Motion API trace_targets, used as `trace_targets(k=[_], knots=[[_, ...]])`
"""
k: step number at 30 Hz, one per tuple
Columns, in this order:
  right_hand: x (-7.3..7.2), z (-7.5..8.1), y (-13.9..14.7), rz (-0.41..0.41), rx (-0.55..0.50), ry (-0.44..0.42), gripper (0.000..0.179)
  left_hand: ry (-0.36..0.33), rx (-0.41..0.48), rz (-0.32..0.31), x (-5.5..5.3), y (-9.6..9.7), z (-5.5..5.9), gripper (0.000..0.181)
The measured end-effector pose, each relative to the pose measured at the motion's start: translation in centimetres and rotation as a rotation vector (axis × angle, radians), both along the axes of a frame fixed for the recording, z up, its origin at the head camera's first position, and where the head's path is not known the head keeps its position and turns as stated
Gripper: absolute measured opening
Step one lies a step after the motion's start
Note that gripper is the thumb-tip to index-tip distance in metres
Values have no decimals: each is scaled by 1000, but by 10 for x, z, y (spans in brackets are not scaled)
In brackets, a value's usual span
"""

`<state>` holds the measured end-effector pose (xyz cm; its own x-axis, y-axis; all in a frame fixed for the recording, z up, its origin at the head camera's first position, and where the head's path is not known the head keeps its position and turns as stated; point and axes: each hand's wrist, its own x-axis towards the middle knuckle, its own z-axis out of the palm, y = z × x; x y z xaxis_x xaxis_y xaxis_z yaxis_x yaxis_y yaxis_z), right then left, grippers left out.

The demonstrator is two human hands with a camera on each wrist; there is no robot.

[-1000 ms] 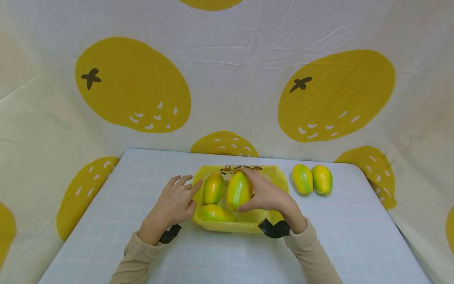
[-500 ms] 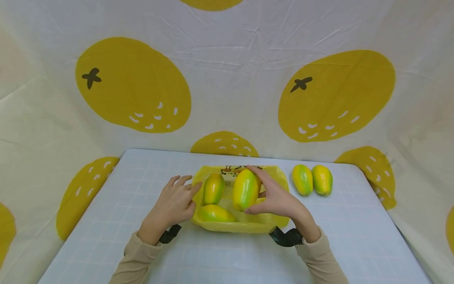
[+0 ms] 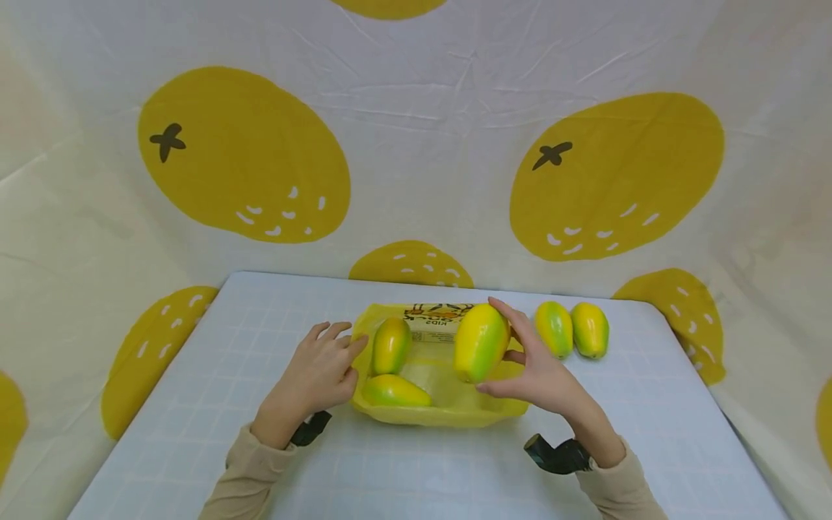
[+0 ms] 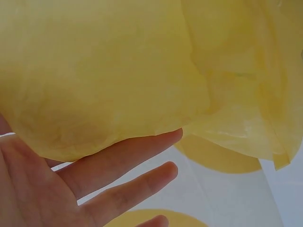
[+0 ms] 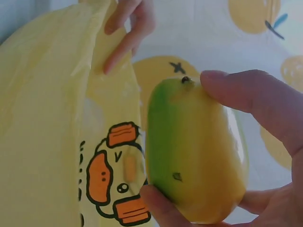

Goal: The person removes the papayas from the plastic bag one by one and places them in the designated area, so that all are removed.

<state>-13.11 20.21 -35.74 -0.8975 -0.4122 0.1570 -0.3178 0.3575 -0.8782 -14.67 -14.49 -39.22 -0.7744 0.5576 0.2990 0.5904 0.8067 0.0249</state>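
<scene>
In the head view my right hand [image 3: 542, 372] holds a yellow-green papaya [image 3: 481, 343] above the right side of a thin yellow plastic bag [image 3: 448, 415]. Close up in the right wrist view, the thumb and fingers grip opposite sides of this papaya [image 5: 196, 151]. Two more papayas, one upright [image 3: 392, 347] and one lying sideways [image 3: 395, 390], are inside the bag at its left. My left hand [image 3: 321, 372] is at the bag's left edge with its fingers spread. The left wrist view shows those fingers [image 4: 123, 161] against the bag's film [image 4: 109, 71], the thumb mostly hidden.
A pair of papayas, a left one [image 3: 555, 329] and a right one [image 3: 590, 330], lies side by side on the pale checked tablecloth [image 3: 416, 477], right of the bag. Behind the table hangs a white curtain [image 3: 429, 173] printed with large yellow fruit.
My right hand has carried the papaya rightward from the bag's middle to over its right side, baring the print on the inner back wall. The left hand stays in place.
</scene>
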Motion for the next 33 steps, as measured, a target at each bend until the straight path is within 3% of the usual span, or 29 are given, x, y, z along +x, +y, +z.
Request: trace_targets(k=[21, 33], knots=[[6, -3, 65, -31, -215, 276, 114, -15, -2, 5, 0, 0, -1, 43], [3, -11, 108, -81, -193, 341, 120, -16, 7, -2, 0, 0, 0, 43]])
